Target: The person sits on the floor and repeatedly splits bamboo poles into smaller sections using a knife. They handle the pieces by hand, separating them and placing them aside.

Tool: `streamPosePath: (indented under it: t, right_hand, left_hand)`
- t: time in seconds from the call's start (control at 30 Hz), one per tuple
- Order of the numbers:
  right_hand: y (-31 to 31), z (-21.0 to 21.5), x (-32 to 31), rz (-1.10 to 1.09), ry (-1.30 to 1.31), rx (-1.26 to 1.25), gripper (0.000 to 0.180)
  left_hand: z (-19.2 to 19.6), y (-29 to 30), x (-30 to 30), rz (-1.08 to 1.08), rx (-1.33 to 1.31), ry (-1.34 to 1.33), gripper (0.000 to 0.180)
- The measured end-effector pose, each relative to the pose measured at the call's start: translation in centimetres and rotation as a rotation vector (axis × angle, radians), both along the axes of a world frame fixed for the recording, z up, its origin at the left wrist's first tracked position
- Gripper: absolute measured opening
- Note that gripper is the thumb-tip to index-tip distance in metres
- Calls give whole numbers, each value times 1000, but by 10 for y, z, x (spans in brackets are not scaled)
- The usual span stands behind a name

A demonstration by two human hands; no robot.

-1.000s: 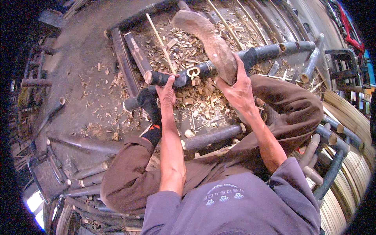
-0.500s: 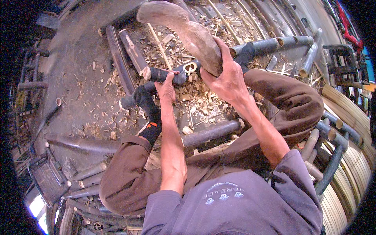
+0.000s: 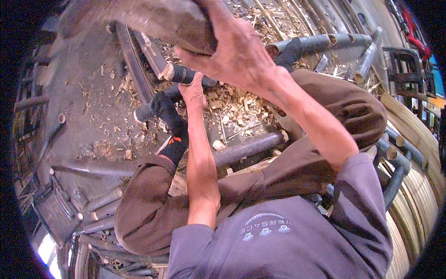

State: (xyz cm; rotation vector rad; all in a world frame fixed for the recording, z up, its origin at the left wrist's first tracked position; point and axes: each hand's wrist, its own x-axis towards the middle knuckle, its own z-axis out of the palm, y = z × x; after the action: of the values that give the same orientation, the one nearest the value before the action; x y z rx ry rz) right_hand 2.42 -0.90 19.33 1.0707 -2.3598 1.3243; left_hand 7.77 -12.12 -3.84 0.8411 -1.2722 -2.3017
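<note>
My right hand [image 3: 239,56] is closed around the near end of a thick, curved wooden club [image 3: 179,25], raised high and smeared by motion at its far end. My left hand [image 3: 193,92] is closed at a short, dark bamboo pole [image 3: 183,73] with a pale cut end; its fingertips are partly hidden. That pole lies across the work spot between my feet, and my right hand with the club covers part of the area behind it. Beside my left wrist, my dark-socked left foot [image 3: 166,109] rests against another bamboo piece [image 3: 145,113].
Pale wood chips [image 3: 237,109] litter the floor around the work. A bamboo pole [image 3: 251,148] lies in front of my legs, and a jointed bamboo length [image 3: 320,43] stretches to the far right. Split bamboo strips [image 3: 411,186] are stacked at right; several poles [image 3: 109,200] lie at lower left.
My right hand has swung the wooden club up and to the left, so it looms larger in view. The left hand has stayed at the bamboo pole.
</note>
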Motion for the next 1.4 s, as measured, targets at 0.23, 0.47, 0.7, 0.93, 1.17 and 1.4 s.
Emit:
streamPosePath:
  t: [0.23, 0.47, 0.7, 0.93, 1.17, 1.4]
  right_hand:
    - [-1, -37, -19, 232, -135, 814, 71]
    - [-40, 5, -20, 117, 48, 59, 73]
    - [-13, -43, -21, 318, -61, 748, 63]
    - [-35, -35, -14, 269, 34, 400, 63]
    - [34, -7, -15, 12, -278, 776, 65]
    - [182, -7, -5, -755, -222, 206, 62]
  left_hand:
    - [17, 19, -1, 9, -29, 82, 64]
    - [-5, 4, -7, 20, 36, -48, 56]
    - [-24, 5, -3, 3, -8, -48, 58]
    - [-8, 10, -4, -111, 184, -86, 62]
    - [-1, 29, -27, 51, 26, -149, 33]
    - [120, 160, -38, -430, -289, 61, 44]
